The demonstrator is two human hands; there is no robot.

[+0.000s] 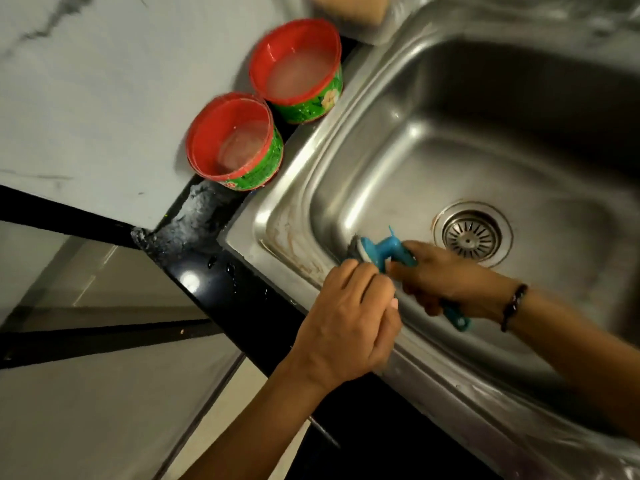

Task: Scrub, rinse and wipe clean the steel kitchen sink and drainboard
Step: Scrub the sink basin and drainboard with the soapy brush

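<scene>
The right hand (pixel 446 282) gripped a blue plastic scrub brush (pixel 384 252) against the stainless steel sink (pixel 398 161) basin's near-left wall, while the left hand (pixel 349 317), fingers curled, held the rim, seemingly for bracing.

Sink (pixel 398 174): brushed steel w/ dull sheen, reddish-brown smears at near-left corner of rim. Strainer (pixel 471 235): slotted metal, shiny. Brush (pixel 388 252): glossy blue plastic handle, grey wiry scrub head. Tubs (pixel 234 142): smooth red plastic, green printed wrap, cloudy liquid inside. Counter (pixel 263 306): black polished stone, glossy, wet drops; rough grey mortar patch at its corner. Wall (pixel 104 81): matt white, grey veining.
</scene>
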